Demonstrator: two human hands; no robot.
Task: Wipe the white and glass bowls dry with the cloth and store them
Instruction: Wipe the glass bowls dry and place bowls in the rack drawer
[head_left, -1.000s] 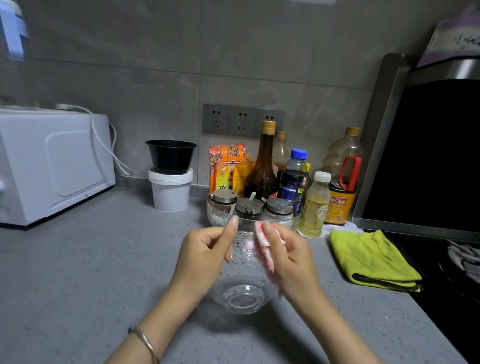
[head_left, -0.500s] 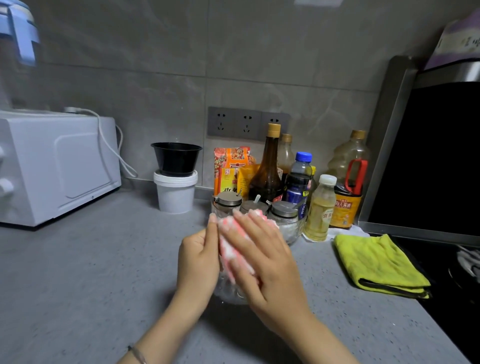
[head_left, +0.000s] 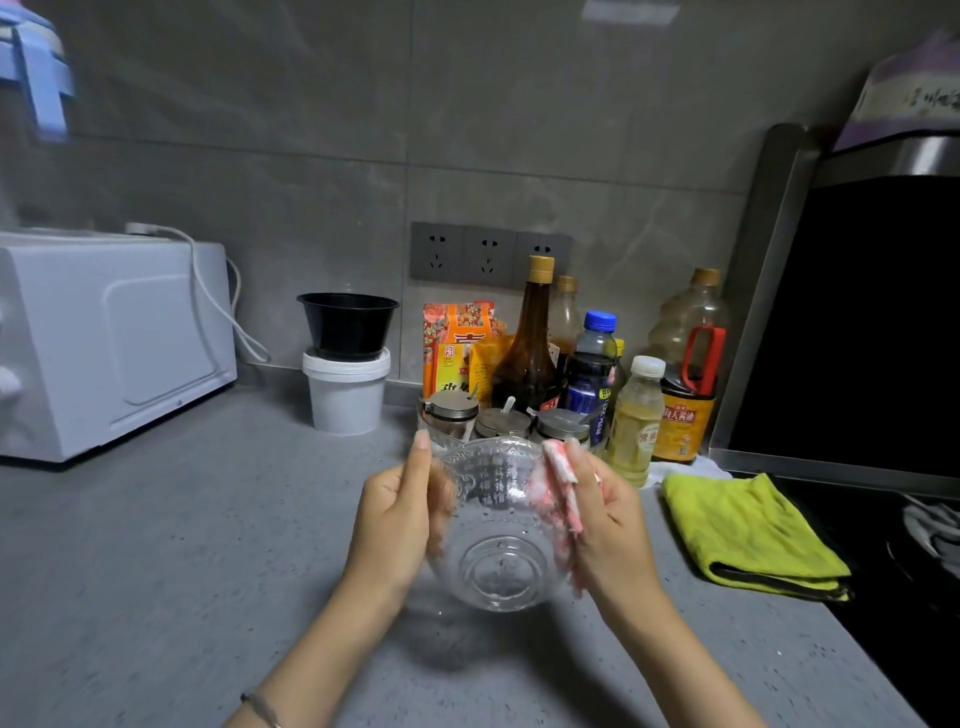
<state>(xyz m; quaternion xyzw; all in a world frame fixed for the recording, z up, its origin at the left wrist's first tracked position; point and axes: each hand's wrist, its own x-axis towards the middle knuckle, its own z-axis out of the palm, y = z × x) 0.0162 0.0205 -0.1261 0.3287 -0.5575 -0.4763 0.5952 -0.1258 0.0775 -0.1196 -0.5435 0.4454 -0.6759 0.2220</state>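
Note:
A clear glass bowl (head_left: 498, 530) with an embossed pattern is held above the grey counter, tilted with its base toward me. My left hand (head_left: 397, 514) grips its left rim, fingers partly behind the glass. My right hand (head_left: 605, 525) presses a pink-and-white cloth (head_left: 561, 483) against the bowl's right side, the cloth folded over the rim. A white bowl is nowhere in view.
Behind the bowl stand seasoning jars (head_left: 501, 421), sauce bottles (head_left: 530, 343) and an oil bottle (head_left: 685, 379). A black bowl (head_left: 347, 325) sits on a white tub (head_left: 345, 395). A microwave (head_left: 104, 338) is at left, a yellow cloth (head_left: 748, 535) and a black stove (head_left: 904, 561) at right.
My right hand with the cloth has slid from over the bowl's middle to its right side, uncovering the base. The bowl has turned a little in my left hand.

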